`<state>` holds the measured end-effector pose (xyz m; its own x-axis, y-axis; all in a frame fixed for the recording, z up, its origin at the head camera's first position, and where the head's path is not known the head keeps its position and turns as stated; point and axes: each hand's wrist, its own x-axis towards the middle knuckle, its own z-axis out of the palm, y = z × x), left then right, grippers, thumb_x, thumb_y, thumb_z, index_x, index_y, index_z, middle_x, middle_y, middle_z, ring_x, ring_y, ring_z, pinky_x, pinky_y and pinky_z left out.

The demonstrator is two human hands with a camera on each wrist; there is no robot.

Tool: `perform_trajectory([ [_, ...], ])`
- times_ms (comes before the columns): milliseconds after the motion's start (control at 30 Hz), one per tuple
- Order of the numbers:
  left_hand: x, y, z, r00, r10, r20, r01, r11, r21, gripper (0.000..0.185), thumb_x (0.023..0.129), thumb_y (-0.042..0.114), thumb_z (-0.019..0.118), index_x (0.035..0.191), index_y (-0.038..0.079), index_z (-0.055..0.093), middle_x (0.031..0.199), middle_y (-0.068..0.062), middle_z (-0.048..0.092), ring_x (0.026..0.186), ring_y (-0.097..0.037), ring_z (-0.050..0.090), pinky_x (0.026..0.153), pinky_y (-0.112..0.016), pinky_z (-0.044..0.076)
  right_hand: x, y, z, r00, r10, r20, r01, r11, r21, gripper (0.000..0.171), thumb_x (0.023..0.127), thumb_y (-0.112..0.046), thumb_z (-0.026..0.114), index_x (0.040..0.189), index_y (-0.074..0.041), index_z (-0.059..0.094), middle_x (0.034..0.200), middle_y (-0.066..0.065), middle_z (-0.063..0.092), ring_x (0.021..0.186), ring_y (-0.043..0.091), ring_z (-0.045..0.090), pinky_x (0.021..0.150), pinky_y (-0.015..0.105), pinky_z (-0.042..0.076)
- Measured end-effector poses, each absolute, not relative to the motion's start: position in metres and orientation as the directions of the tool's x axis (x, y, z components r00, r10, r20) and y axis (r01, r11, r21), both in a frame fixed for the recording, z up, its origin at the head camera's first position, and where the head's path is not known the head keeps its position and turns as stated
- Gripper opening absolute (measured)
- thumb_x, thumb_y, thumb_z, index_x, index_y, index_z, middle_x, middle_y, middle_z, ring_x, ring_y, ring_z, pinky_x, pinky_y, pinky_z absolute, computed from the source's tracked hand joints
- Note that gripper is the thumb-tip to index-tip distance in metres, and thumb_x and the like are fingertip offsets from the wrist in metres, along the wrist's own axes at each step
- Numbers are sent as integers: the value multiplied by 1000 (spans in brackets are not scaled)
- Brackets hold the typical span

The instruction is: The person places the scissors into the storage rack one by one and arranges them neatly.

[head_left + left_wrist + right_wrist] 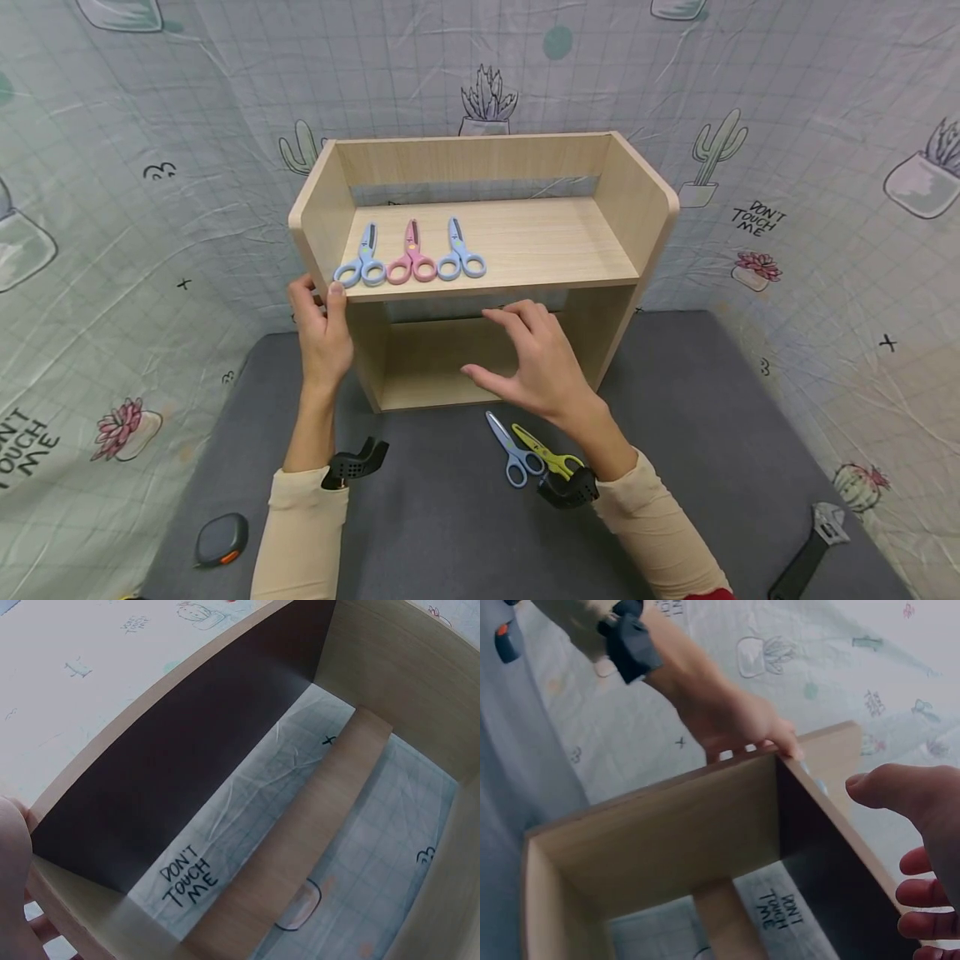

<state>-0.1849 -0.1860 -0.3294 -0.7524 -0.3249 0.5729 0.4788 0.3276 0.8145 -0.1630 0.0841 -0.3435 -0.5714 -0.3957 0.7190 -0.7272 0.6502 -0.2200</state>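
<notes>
A pale wooden shelf unit stands on the grey mat. On its upper board lie a light blue pair of scissors, a pink pair and a blue pair, side by side at the left. My left hand grips the shelf's left side panel, thumb on the front edge; the right wrist view shows that left hand curled over the panel's edge. My right hand hovers with relaxed fingers in front of the lower compartment, holding nothing. On the mat below it lie blue scissors and yellow-green scissors.
A dark tape measure lies on the mat at the front left. A black wrench lies at the front right. A cactus-print cloth hangs behind and at both sides. The lower compartment holds nothing.
</notes>
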Motion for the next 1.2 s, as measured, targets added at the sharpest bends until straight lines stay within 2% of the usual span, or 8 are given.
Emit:
perform_trajectory([
  [433, -185, -186, -330, -758, -318, 570, 477, 327, 816, 41, 102, 13, 42, 132, -15, 35, 126, -28, 38, 96, -7, 39, 81, -25, 33, -140, 92, -389, -645, -441, 624, -702, 664, -257, 68, 75, -46, 81, 129, -7, 62, 116, 8, 58, 103, 24, 55, 86, 40, 46],
  [867, -184, -186, -329, -760, -317, 567, 474, 326, 818, 40, 102, 11, 43, 131, -16, 36, 123, -23, 39, 96, -8, 39, 81, -25, 33, -131, 96, -438, -671, -485, 561, -693, 678, -244, 66, 76, -48, 81, 128, -10, 63, 116, 4, 58, 105, 21, 55, 90, 38, 47],
  [1200, -185, -186, -329, -756, -326, 567, 476, 320, 819, 40, 102, 12, 43, 131, -16, 36, 119, -12, 40, 96, -7, 39, 81, -24, 33, -123, 103, -471, -727, -495, 476, -653, 713, -256, 64, 79, -51, 77, 128, -14, 62, 119, 2, 57, 110, 19, 54, 92, 38, 46],
])
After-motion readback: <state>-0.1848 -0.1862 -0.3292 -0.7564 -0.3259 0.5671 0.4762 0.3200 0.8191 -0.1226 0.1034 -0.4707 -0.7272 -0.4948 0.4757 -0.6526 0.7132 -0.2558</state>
